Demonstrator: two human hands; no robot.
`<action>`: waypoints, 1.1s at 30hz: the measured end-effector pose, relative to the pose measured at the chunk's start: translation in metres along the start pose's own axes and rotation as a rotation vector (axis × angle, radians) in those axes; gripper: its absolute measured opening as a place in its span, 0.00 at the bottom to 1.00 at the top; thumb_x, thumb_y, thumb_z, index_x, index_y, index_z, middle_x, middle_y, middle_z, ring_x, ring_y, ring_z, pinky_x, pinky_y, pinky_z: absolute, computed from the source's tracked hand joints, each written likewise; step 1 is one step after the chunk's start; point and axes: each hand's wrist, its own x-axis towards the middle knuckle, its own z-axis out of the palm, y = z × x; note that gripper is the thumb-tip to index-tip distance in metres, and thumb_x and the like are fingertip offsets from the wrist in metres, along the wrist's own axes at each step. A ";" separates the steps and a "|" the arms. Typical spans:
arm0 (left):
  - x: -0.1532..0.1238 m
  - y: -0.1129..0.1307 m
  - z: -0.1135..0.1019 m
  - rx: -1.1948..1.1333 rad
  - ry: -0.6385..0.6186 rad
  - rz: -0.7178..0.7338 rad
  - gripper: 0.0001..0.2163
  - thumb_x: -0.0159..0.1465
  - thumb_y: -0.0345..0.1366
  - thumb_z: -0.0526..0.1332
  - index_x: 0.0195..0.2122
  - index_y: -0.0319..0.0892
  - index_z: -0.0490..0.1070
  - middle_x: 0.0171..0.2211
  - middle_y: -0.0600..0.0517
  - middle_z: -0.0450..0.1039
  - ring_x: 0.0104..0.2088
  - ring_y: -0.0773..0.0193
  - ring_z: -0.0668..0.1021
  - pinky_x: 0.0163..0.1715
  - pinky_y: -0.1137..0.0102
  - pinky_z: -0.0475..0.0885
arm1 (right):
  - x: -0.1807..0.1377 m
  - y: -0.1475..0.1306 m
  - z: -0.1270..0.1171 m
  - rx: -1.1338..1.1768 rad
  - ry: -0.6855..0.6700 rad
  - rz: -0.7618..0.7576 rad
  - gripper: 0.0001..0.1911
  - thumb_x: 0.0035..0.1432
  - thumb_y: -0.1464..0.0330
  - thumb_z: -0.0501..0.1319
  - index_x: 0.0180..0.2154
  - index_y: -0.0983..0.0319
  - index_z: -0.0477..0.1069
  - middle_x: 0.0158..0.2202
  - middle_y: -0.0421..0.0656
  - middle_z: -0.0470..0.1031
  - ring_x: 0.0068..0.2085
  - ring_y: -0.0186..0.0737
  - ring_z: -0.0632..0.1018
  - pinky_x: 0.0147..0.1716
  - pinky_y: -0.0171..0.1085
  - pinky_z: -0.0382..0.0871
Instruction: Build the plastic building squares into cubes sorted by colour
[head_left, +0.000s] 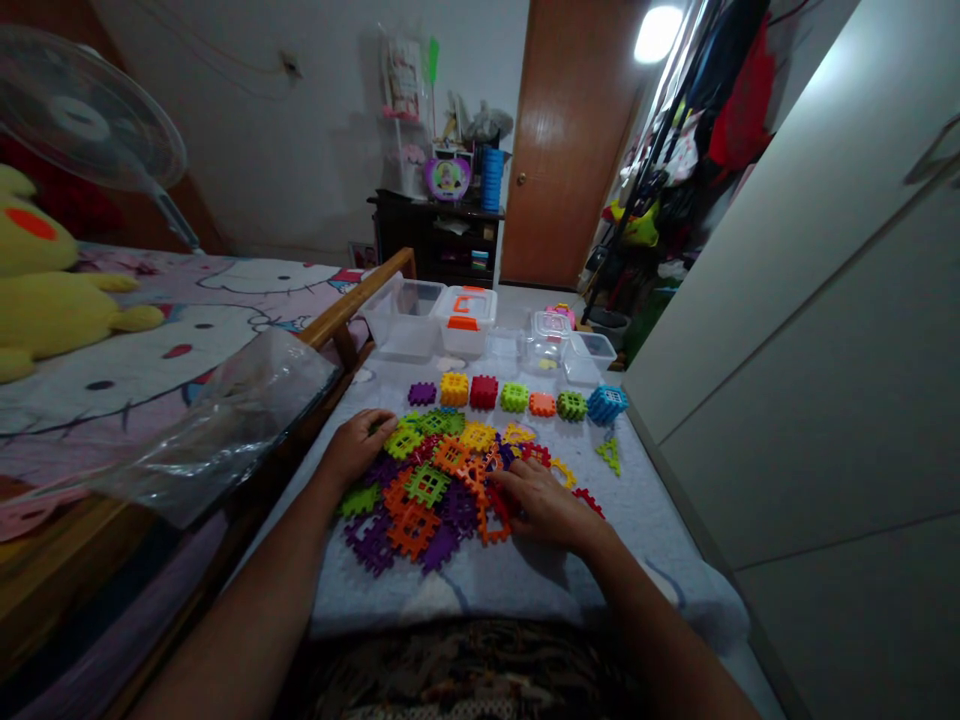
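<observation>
Left hand (361, 445) at the heap's ten o'clock, right hand (541, 502) at four: lift interlocking plastic tiles (414, 528) singly. Whether either's fingers (513, 484) grip, I cannot tell.

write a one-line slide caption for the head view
Left hand and right hand at a heap of bright plastic pieces, coloured stacks and clear boxes behind.

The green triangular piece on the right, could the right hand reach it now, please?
Probably yes: the right hand is nearby, and nothing tall stands between it and the uncovered green triangular piece.
</observation>
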 end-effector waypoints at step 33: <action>0.000 0.000 0.001 -0.004 -0.011 0.015 0.22 0.62 0.54 0.52 0.39 0.43 0.76 0.42 0.47 0.78 0.44 0.54 0.78 0.50 0.65 0.69 | 0.002 0.058 -0.021 0.005 0.089 0.318 0.26 0.51 0.66 0.66 0.52 0.65 0.68 0.48 0.51 0.68 0.51 0.50 0.69 0.52 0.44 0.64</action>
